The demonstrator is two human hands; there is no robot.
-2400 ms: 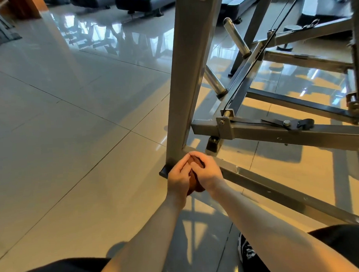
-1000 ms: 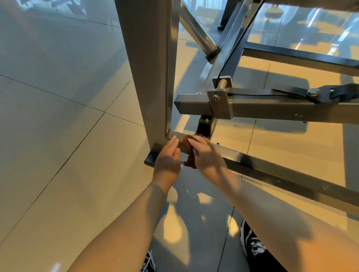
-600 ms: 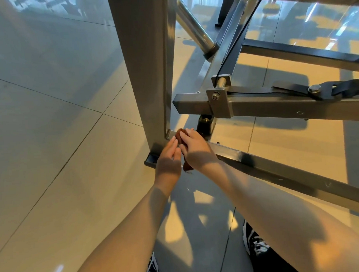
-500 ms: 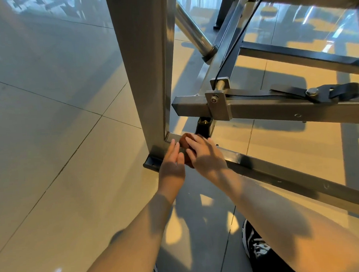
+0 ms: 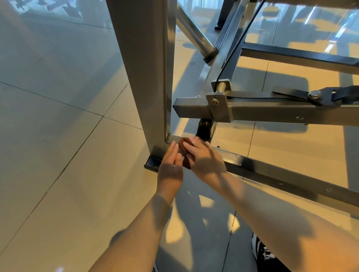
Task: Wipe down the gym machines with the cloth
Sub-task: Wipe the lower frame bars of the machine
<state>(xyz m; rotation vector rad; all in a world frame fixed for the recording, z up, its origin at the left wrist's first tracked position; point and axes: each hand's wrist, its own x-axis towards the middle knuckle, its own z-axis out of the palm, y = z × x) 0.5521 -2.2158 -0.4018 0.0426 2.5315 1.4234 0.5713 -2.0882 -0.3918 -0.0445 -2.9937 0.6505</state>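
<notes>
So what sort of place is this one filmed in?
Most likely a gym: a steel machine frame with a chrome bar stands on glossy floor tiles, and a cloth is being pressed to its base rail.

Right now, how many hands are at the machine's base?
2. The left hand lies flat by the foot of the upright post; the right hand holds the brown cloth on the low rail. Neither is hidden.

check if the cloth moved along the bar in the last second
no, only slight rubbing; the cloth stays on the bar right beside the post
</notes>
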